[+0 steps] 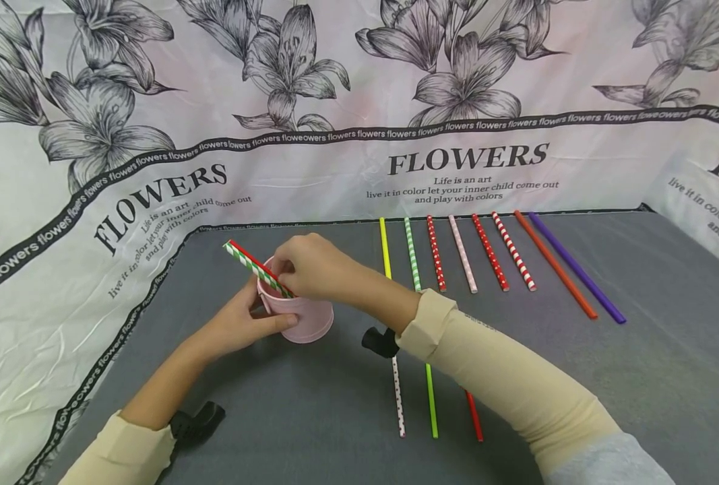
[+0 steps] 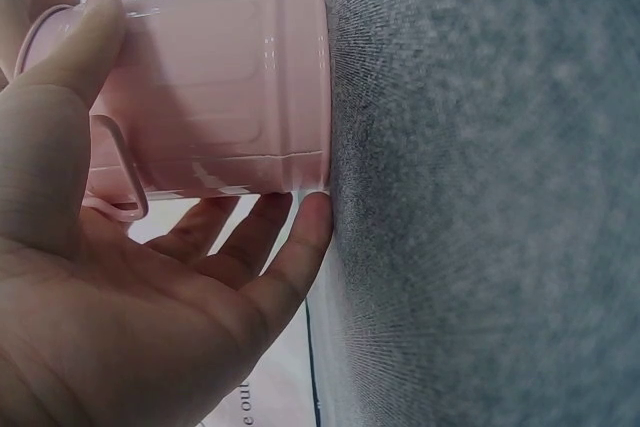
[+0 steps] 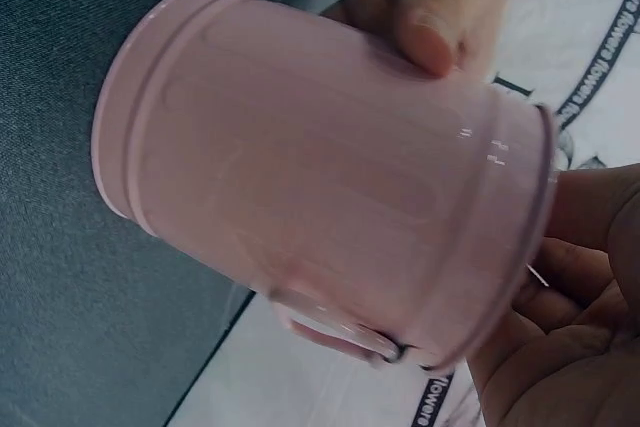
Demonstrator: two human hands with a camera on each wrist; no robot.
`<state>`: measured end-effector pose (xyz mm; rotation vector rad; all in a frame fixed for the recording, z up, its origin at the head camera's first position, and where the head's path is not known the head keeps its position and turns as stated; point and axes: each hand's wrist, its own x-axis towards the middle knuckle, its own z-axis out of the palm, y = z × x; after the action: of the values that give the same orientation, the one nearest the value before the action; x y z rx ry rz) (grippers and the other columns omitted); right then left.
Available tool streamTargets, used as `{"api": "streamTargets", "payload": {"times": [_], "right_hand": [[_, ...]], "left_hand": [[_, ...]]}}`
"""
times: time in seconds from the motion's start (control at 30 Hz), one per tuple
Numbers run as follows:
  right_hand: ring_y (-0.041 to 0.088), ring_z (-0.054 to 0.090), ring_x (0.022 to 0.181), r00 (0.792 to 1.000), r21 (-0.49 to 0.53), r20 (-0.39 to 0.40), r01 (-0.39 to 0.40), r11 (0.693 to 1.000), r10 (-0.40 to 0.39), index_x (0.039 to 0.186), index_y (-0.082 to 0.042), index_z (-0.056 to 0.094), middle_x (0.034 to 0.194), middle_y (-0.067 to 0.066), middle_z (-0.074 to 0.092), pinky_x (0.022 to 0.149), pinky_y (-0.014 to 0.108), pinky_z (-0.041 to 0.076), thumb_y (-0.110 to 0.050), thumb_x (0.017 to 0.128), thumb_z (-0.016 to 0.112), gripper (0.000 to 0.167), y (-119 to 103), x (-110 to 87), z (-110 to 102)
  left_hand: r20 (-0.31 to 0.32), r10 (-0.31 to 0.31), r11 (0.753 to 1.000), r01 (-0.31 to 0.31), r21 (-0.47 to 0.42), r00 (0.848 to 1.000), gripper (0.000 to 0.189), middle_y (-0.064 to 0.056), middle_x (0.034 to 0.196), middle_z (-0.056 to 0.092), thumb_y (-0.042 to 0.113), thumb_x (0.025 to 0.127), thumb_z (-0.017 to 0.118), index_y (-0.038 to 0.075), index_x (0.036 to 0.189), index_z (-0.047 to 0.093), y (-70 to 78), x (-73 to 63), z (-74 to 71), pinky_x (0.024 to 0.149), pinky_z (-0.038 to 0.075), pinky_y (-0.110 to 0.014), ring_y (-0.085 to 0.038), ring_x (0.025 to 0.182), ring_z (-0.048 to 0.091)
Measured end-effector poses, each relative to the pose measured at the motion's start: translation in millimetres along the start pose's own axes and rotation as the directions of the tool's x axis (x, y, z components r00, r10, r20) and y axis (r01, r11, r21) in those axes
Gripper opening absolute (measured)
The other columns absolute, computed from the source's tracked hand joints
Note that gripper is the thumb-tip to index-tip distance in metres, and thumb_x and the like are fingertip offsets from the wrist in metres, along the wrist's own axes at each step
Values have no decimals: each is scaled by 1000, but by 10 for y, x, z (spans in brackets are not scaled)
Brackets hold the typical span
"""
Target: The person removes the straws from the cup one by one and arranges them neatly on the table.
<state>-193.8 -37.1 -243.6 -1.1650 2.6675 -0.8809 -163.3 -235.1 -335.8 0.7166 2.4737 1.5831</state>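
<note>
A small pink metal bucket (image 1: 306, 322) stands on the grey cloth, with a handle loop (image 2: 122, 169) on its side. My left hand (image 1: 242, 322) grips it from the left, thumb along the wall and fingers around the far side. Leaning left out of the bucket's mouth are a green-and-white striped straw (image 1: 250, 264) and a red straw (image 1: 242, 248) beside it. Over the rim my right hand (image 1: 313, 267) has curled fingers and pinches the red straw low down. Its fingertips are partly hidden. The right wrist view shows the hand (image 3: 585, 317) close against the rim.
Several straws lie in a row at the back right, from a yellow straw (image 1: 385, 242) to a purple straw (image 1: 577, 269). In front, partly under my right arm, are a dotted white straw (image 1: 398, 404), a lime-green straw (image 1: 432, 404) and another red straw (image 1: 474, 417).
</note>
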Motion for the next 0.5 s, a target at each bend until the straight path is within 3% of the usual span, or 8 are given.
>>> {"api": "streamTargets", "payload": {"times": [0.23,0.5], "right_hand": [[13,57,71,998,-53,47,-46,998,48,87,-8,76,81,-2,67,59,20,47,-5,93,69,10,35,86,36],[12,54,67,988,-106,121,-88,991,100,87,-9,75,77,-2,67,56,20,44,-6,94,67,11,-18,147,50]], "left_hand": [[2,16,1000,-16,-21,1000,89,-2,140,51,11,87,79,27,156,24,4,16,15,96,51,-39,-24,125,52],[-5,14,999,-15,-39,1000,81,-4,136,53,7,86,79,19,150,31,-6,15,18,95,52,-35,-26,122,53]]}}
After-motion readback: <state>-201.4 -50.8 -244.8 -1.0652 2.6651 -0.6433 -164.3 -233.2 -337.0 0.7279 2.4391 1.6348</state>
